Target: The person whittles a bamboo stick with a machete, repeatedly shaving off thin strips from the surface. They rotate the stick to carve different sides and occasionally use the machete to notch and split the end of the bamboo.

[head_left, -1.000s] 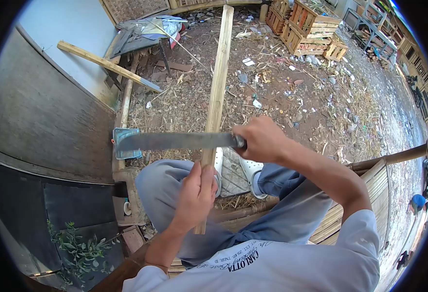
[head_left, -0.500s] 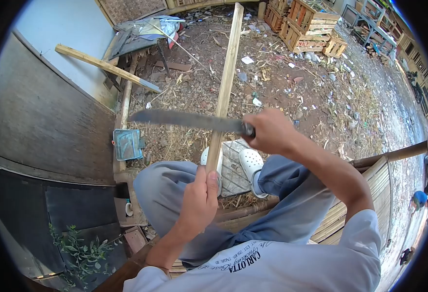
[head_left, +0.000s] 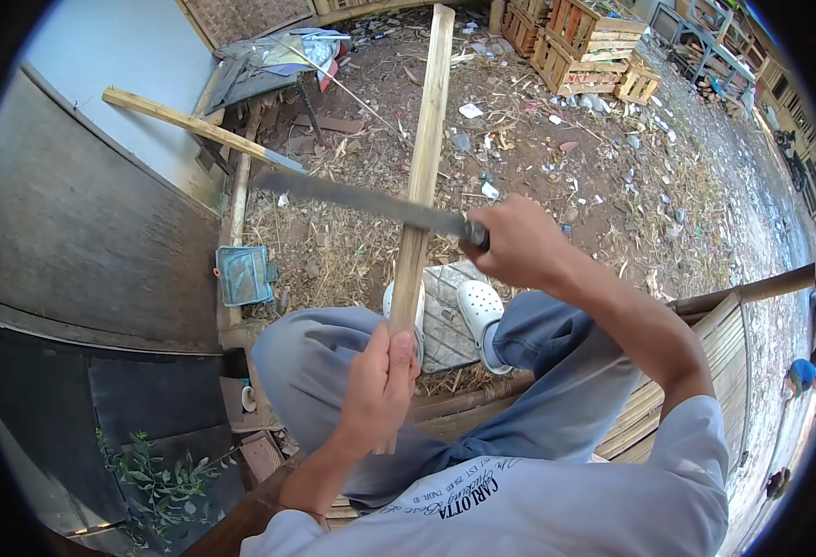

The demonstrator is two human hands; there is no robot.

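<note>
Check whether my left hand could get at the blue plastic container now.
Probably not: your left hand is gripping the bamboo strip, and your bent left knee lies between that hand and the container.

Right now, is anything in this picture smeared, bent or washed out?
Head view: the machete's blade is smeared, most toward its tip, probably by motion; fisheye bending curves the scene's edges, with black corners; the pale ground at right looks washed out by bright light; the dark panels at lower left sit in shade; the wooden strip and left hand look fairly crisp.
</note>
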